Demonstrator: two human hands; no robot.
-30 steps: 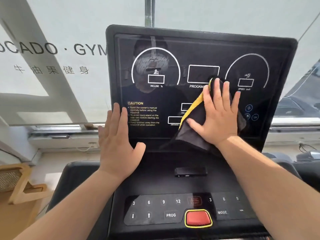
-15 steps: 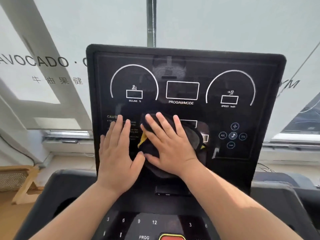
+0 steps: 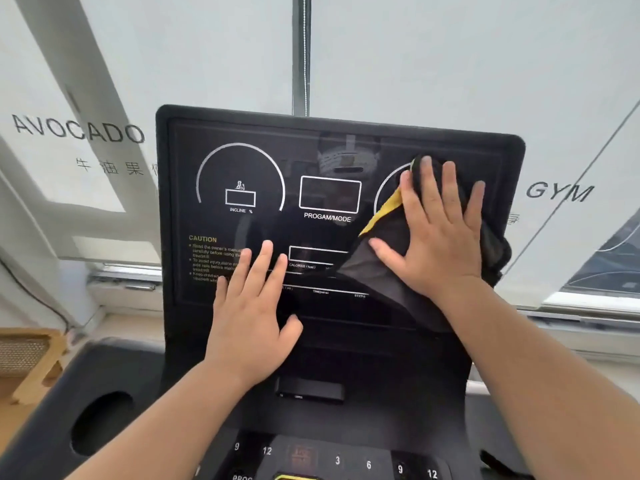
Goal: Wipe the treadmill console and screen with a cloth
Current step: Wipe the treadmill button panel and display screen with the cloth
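The black treadmill screen (image 3: 263,157) stands upright ahead, with white dials and yellow caution text. Below it lies the console (image 3: 311,459) with number keys. My right hand (image 3: 440,237) presses flat on a dark grey cloth (image 3: 381,271) with a yellow edge, over the right dial of the screen. The cloth hangs down and left under my palm. My left hand (image 3: 252,317) rests flat on the lower left part of the screen, fingers spread, holding nothing.
A cup holder hole (image 3: 100,424) is in the console's left wing. A small black slot (image 3: 310,391) sits under the screen. Behind is a window blind (image 3: 415,57) printed with gym lettering, and a wooden chair (image 3: 27,362) stands low at the left.
My right hand has swept the cloth from the screen's lower middle up to the right dial. My left hand stayed flat on the lower left of the screen.
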